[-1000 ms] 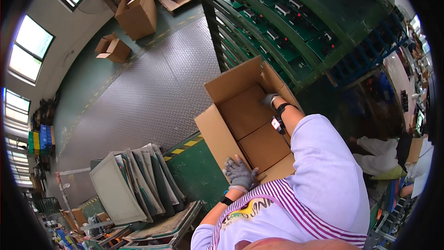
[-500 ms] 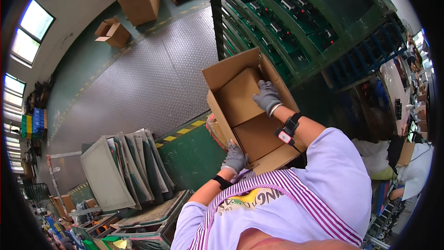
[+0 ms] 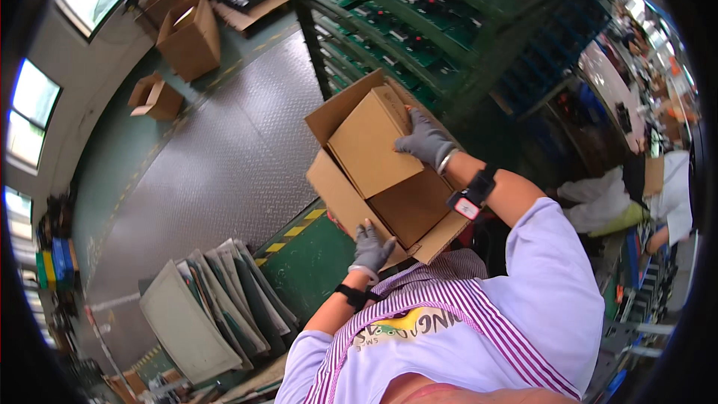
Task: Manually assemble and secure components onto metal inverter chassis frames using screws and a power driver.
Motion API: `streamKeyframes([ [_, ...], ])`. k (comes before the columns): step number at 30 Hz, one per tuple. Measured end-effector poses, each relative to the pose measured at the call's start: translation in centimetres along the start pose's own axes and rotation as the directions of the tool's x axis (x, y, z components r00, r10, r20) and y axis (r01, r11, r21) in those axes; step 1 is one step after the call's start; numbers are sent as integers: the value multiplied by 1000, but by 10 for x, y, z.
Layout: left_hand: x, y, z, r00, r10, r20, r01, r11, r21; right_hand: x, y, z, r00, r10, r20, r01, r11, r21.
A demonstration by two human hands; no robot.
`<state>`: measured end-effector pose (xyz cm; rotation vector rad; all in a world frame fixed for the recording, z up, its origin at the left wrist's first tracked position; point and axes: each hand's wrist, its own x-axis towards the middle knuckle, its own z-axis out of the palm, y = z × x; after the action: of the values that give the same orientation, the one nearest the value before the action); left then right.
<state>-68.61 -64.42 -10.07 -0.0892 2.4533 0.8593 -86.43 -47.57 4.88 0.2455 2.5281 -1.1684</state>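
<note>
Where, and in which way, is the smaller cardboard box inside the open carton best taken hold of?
Probably grip the smaller box by its right edge, where the right hand is, coming from above and the right, wrapping over the broad face and adjoining side. It looks tilted, with that side exposed, while its left edge lies close to the wall of the open carton.

Dark lettering (image 3: 396, 325), from where I stand, crosses the chest of the pale lavender shirt (image 3: 550, 277) by a yellow patch. The red-edged face of the small wrist device (image 3: 467, 208) carries marks too small to read. Yellow-and-black warning stripes (image 3: 296, 231) border the metal floor plate's (image 3: 224, 150) near edge.
</note>
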Motion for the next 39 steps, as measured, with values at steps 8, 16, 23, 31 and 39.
streamKeyframes([
  [8,-64,84,-85,581,800,-148,-231,-12,-973,-224,39,-68,947,-30,-320,318,229,920],
  [16,-181,195,32,379,832,405,7,435,-900,-443,179,-46,676,298,-674,435,576,692],
  [23,-322,271,202,-26,743,669,46,670,-741,-707,295,-23,248,513,-822,720,470,510],
  [31,-490,323,346,-298,482,824,-49,854,-518,-927,350,62,71,604,-794,547,642,537],
  [39,-601,368,465,-477,272,836,-230,879,-417,-972,351,88,-257,753,-605,644,600,474],
])
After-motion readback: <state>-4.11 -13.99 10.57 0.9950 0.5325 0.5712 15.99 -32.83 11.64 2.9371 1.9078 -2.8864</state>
